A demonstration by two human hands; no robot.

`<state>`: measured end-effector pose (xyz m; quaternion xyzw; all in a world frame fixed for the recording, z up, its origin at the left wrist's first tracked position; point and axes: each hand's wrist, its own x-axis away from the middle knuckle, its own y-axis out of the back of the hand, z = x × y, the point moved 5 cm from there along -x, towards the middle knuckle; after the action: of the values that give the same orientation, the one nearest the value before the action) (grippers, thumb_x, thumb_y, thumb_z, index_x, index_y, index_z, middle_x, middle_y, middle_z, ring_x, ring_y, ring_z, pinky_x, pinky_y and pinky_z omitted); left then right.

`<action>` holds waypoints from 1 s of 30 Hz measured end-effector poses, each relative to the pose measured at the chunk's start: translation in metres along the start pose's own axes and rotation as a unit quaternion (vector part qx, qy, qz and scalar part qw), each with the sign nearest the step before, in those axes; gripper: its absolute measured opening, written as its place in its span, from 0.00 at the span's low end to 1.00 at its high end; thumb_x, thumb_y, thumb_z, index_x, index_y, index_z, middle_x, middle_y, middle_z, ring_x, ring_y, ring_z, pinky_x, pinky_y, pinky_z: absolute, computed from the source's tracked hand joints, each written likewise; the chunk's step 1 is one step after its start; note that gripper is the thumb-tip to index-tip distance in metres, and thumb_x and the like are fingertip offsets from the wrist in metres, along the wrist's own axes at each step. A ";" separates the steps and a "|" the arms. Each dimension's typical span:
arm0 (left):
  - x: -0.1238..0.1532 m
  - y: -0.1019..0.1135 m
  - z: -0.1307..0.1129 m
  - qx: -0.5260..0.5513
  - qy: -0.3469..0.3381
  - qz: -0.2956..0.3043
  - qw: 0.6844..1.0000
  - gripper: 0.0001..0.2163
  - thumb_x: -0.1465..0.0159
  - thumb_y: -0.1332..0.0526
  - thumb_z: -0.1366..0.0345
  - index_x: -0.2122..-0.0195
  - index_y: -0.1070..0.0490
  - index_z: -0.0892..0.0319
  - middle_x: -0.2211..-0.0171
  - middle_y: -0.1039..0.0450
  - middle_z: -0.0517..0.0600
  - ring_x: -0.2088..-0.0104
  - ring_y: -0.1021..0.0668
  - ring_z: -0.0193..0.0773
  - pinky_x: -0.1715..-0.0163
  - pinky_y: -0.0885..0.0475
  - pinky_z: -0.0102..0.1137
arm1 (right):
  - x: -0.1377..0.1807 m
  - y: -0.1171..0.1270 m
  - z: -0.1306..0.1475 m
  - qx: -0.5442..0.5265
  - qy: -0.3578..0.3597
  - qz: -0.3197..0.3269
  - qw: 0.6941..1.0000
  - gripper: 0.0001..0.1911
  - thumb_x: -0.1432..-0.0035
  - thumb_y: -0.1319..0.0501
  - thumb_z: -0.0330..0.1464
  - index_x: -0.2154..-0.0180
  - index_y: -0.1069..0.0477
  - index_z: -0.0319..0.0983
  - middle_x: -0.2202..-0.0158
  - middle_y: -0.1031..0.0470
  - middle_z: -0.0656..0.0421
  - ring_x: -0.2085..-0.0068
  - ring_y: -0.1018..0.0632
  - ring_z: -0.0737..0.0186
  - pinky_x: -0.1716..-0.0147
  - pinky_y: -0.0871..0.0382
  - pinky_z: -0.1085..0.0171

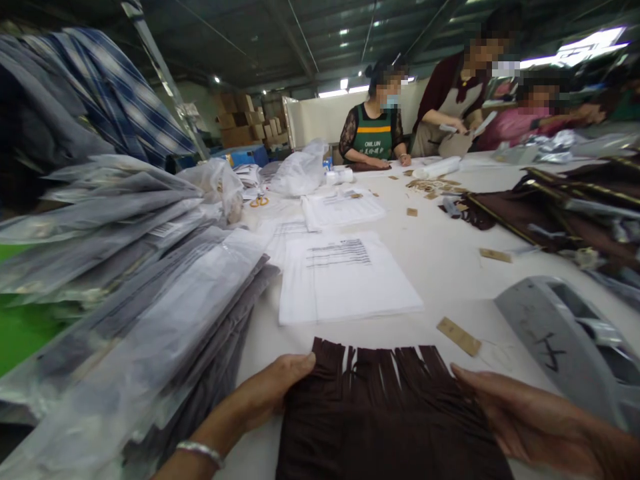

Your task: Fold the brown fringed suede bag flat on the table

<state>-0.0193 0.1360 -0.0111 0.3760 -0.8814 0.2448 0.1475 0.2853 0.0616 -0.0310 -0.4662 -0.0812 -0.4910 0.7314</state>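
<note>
A dark brown fringed piece of fabric [385, 427] lies in front of me at the table's near edge, its cut strips pointing away. My left hand [270, 387] grips its left side, thumb near the fringe. On the other side, my right hand [520, 407] holds the right edge, thumb on top and fingers partly hidden beneath. Just beyond the fringe lies a stack of printed clear plastic bags [345, 287]. A brown paper tag [459, 336] with a string rests near my right thumb.
Bagged grey garments [165, 313] are piled high at left. A grey tape dispenser [545, 333] stands at right, with brown garments [565, 213] behind it. Orange-handled scissors [259, 200] lie farther back. Several co-workers are across the white table [435, 273].
</note>
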 end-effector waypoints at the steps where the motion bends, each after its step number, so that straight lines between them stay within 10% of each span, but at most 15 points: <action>1: -0.004 -0.002 -0.002 0.018 -0.004 0.020 1.000 0.21 0.37 0.38 0.46 0.63 0.24 0.63 0.62 0.21 0.56 0.56 0.21 0.47 0.47 0.31 0.40 | -0.004 0.000 0.002 0.000 0.003 0.011 1.000 0.19 0.41 0.38 0.47 0.63 0.21 0.38 0.56 0.19 0.47 0.46 0.23 0.52 0.41 0.38 0.56; 17: -0.062 -0.020 -0.003 0.111 0.092 0.135 0.980 0.26 0.47 0.26 0.57 0.50 0.26 0.65 0.51 0.24 0.62 0.55 0.20 0.44 0.50 0.27 0.37 | -0.052 -0.058 0.031 0.043 -0.004 0.169 0.985 0.19 0.51 0.29 0.42 0.62 0.23 0.33 0.58 0.19 0.49 0.48 0.22 0.51 0.39 0.40 0.55; 24: -0.049 -0.035 -0.022 0.032 0.042 0.125 0.991 0.19 0.44 0.30 0.61 0.53 0.24 0.63 0.57 0.21 0.60 0.59 0.18 0.46 0.55 0.26 0.38 | -0.041 -0.075 0.039 0.196 0.042 0.121 0.972 0.20 0.45 0.31 0.40 0.54 0.22 0.35 0.57 0.18 0.52 0.52 0.20 0.52 0.45 0.32 0.57; 27: -0.014 -0.057 -0.038 -0.149 -0.043 0.150 0.977 0.15 0.35 0.38 0.58 0.50 0.24 0.59 0.54 0.21 0.56 0.53 0.20 0.46 0.48 0.29 0.38 | -0.015 -0.083 0.035 0.409 0.124 0.088 0.900 0.19 0.34 0.42 0.43 0.47 0.25 0.42 0.50 0.20 0.56 0.49 0.21 0.54 0.46 0.29 0.58; 30: 0.017 -0.070 -0.027 -0.397 -0.150 0.118 0.898 0.14 0.29 0.45 0.65 0.45 0.29 0.50 0.49 0.23 0.47 0.47 0.23 0.39 0.39 0.37 0.38 | 0.009 -0.086 0.013 0.629 0.336 0.081 0.696 0.20 0.31 0.46 0.38 0.39 0.33 0.49 0.44 0.26 0.60 0.44 0.25 0.58 0.42 0.33 0.60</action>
<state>0.0230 0.0989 0.0411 0.2120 -0.9550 -0.1691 0.1205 0.2260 0.0588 0.0332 0.2940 -0.0816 -0.3882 0.8696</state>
